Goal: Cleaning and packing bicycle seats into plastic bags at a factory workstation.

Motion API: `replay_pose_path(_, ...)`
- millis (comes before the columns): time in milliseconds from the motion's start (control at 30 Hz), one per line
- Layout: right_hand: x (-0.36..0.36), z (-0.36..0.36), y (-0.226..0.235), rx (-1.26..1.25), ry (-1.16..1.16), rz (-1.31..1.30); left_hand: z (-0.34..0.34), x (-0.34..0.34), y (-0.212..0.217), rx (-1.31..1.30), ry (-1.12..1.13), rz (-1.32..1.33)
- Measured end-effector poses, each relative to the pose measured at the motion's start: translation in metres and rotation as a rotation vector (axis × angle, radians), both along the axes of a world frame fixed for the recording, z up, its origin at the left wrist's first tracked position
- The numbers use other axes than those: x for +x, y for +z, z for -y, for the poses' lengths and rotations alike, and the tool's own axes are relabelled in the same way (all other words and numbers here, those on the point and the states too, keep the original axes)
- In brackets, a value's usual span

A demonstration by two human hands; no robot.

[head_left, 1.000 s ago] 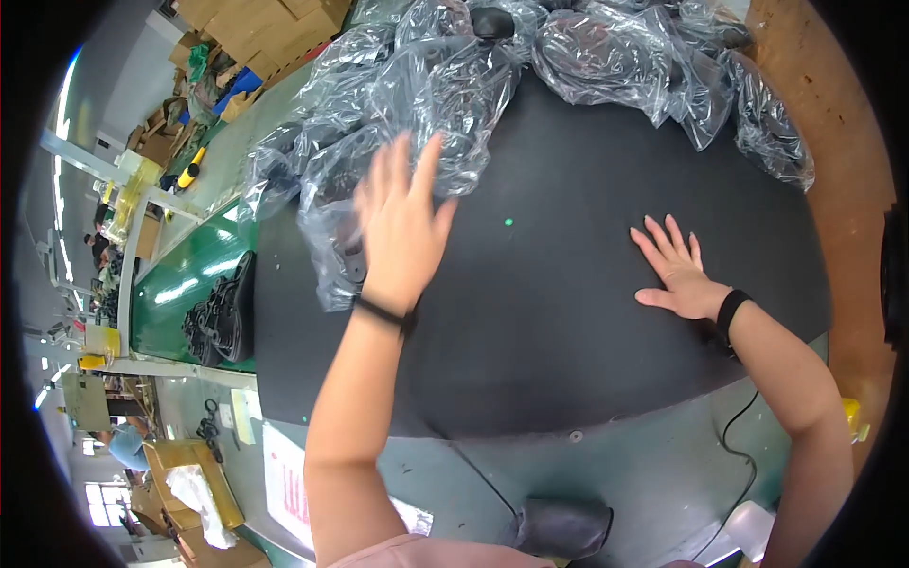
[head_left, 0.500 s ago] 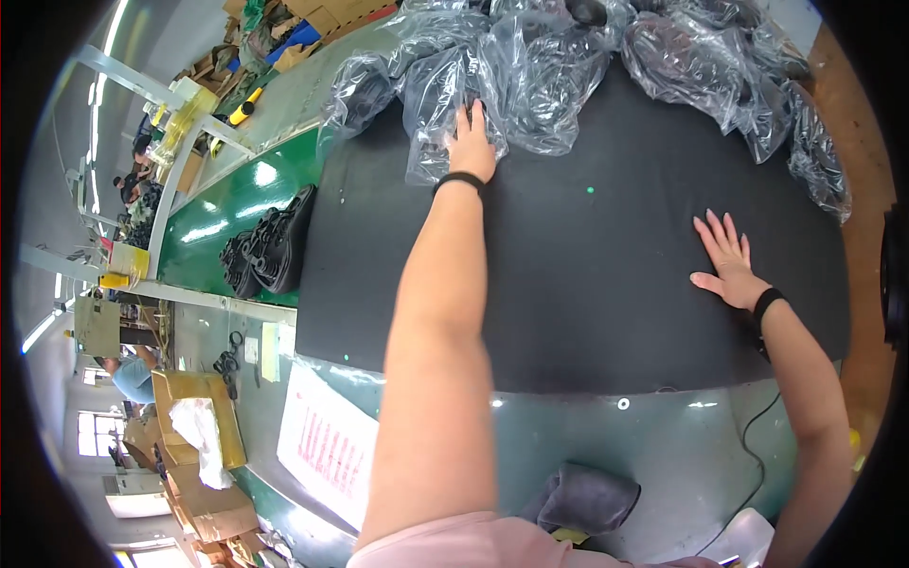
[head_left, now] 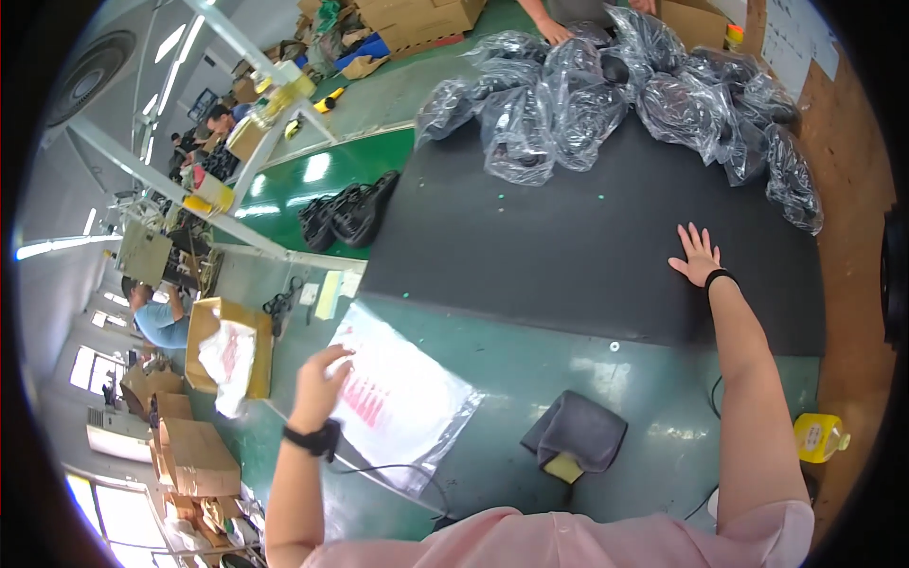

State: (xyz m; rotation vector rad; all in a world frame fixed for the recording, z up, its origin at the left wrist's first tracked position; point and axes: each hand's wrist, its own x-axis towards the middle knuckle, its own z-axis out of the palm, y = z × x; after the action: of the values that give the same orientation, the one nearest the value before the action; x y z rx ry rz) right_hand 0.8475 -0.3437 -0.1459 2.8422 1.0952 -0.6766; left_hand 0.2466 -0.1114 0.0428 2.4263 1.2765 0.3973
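Observation:
My right hand (head_left: 698, 256) lies flat on a black mat (head_left: 530, 251), its fingers spread and nothing in them. Over the left edge of a white plastic bag with red print (head_left: 407, 398) hovers my left hand (head_left: 320, 383). Its fingers are bent but apart, and nothing shows between them; I cannot tell if it touches the bag. Along the mat's far edge, several clear plastic bags with dark contents (head_left: 519, 133) lie in a heap. To the left of the mat sits a pair of black shoes (head_left: 352, 213) on the green surface.
A folded grey cloth (head_left: 578, 431) lies on the green table (head_left: 511, 355) near me. Black scissors (head_left: 282, 301) and an open cardboard box (head_left: 256, 360) are at the left. A yellow bottle (head_left: 819, 437) stands at the right. Beyond the heap, a co-worker's hand (head_left: 557, 31) touches the bags.
My left hand has left the clear bags and come back toward me, to the white printed bag. The right hand stays spread on the mat. A co-worker's hands now show at the far side.

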Motion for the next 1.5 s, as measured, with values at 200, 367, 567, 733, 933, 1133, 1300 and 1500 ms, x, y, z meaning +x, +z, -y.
replay_pose_path(200, -0.076, -0.014, 0.020, -0.107, 0.102, -0.119, -0.074, -0.224, 0.036, 0.126, 0.459, 0.056)
replay_pose_path(367, -0.243, -0.050, 0.041, 0.241, 0.557, -0.140, -0.230, -0.194, -0.053, -0.491, 0.532, 0.484)
replay_pose_path(567, -0.388, -0.070, 0.008, -0.118, 0.362, 0.004, -0.370, -0.040, -0.214, -0.756, 0.546, 0.560)
replay_pose_path(733, -0.409, -0.100, 0.005, -0.325, 0.219, 0.050, -0.411, 0.057, -0.266, -0.737, 0.749, 0.950)
replay_pose_path(933, -0.426, -0.102, -0.003, -0.358, 0.115, 0.084, -0.410, 0.084, -0.229, -0.976, 0.679, 0.819)
replay_pose_path(1133, -0.434, -0.101, -0.002, -0.409, 0.071, 0.082, -0.326, 0.008, -0.156, -1.047, 0.302, 1.220)
replay_pose_path(1300, -0.427, -0.109, 0.014, -0.405, 0.099, 0.047, -0.223, -0.119, -0.099, -1.324, 0.051, 1.001)
replay_pose_path(1500, -0.452, -0.134, 0.169, 0.774, 0.191, -0.551, -0.111, -0.186, -0.014, -1.291, 0.035, 0.933)
